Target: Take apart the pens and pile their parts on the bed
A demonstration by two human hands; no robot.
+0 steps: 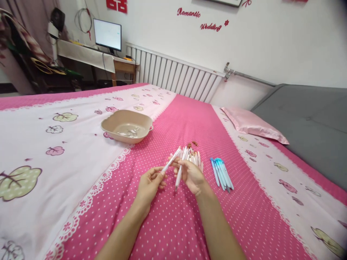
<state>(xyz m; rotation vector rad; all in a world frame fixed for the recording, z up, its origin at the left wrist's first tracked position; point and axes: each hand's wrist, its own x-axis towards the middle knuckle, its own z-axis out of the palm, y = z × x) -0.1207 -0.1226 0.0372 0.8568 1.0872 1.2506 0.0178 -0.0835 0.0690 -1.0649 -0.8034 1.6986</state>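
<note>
My left hand (150, 183) pinches the lower end of a white pen (171, 161) that slants up to the right. My right hand (193, 174) is closed around a second white pen (179, 174) that points down. Both hands hover over the pink dotted bedspread (173, 224). Just behind my right hand lies a pile of several white pens (193, 153) with small decorated tops. A bunch of several blue pens (221, 173) lies on the bed to the right of that hand.
A beige square basin (127, 125) with some clear bits inside sits on the bed to the back left. A pink pillow (253, 124) lies at the back right beside a grey mattress (311, 126). A radiator, desk and monitor stand by the far wall.
</note>
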